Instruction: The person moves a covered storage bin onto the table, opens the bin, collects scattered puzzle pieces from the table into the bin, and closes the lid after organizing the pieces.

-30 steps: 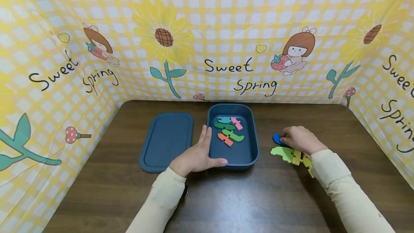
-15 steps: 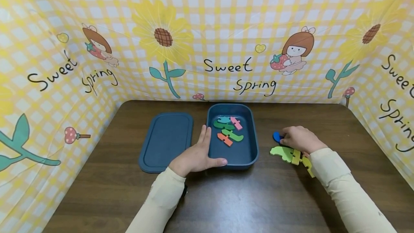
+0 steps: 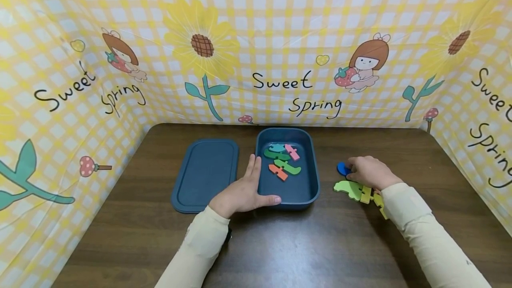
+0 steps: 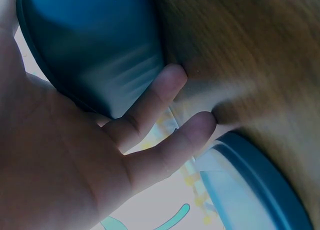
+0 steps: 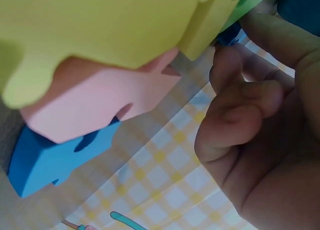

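My left hand (image 3: 243, 194) lies with straight fingers along the left wall of a dark blue open box (image 3: 296, 192), its thumb over the front rim. Inside the box are several puzzle pieces, among them a pink piece (image 3: 292, 152), an orange piece (image 3: 278, 172) and a green piece (image 3: 289, 167). To the right, my right hand (image 3: 372, 172) pinches a blue puzzle piece (image 3: 342, 169) at the table, mostly covered by the fingers. Just nearer than it lie a light green piece (image 3: 349, 188) and yellow pieces (image 3: 366, 194).
A dark blue lid (image 3: 206, 174) lies flat on the brown table (image 3: 280, 248), left of the box. In the right wrist view, a pale pink piece (image 5: 95, 100) and another blue piece (image 5: 60, 160) sit beside the yellow ones. Patterned cloth (image 3: 276, 48) hangs around the table.
Both hands stay almost where they were. The blue puzzle piece at the right fingertips has shifted very slightly; the pieces in the box have not moved.
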A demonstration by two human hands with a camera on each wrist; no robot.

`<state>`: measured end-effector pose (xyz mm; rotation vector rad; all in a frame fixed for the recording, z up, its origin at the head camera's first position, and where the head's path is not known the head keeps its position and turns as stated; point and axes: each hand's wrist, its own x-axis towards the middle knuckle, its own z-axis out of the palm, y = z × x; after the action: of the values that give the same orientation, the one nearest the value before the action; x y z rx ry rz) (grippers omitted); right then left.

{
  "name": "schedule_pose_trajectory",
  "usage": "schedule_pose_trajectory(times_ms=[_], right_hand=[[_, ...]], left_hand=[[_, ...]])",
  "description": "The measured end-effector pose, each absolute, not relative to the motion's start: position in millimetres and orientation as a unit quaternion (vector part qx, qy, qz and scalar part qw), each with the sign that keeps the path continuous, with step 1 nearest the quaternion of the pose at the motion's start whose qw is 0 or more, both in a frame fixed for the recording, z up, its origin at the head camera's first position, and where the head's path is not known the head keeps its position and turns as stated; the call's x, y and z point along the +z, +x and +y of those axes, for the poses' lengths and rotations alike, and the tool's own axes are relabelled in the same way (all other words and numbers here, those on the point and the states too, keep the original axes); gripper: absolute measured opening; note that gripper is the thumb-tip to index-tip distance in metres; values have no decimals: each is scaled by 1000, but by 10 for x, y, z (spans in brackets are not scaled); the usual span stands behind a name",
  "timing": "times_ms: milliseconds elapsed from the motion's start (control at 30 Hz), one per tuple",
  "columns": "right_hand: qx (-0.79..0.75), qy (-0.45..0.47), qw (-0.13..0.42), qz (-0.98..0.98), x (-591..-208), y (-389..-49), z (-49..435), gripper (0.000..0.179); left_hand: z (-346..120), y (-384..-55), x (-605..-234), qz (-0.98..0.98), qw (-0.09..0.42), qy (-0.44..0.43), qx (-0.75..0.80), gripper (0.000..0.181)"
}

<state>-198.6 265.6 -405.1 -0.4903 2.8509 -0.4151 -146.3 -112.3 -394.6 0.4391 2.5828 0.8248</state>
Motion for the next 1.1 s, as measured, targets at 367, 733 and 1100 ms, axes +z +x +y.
schedule_pose_trajectory(times_ms=[367, 733, 1100], right_hand=[[-142, -157, 88, 973, -3954, -1965, 2639, 33], [-163, -167, 64, 970, -3906, -1958, 2610, 31], [-197, -171, 47, 964, -3819, -1921, 2548, 26]], left_hand=[[-1119, -1467, -3942, 923, 193, 156, 293, 122], [-1113, -1455, -3922, 924, 192, 158, 291, 122], [-1117, -1459, -3932, 921, 195, 158, 296, 122]])
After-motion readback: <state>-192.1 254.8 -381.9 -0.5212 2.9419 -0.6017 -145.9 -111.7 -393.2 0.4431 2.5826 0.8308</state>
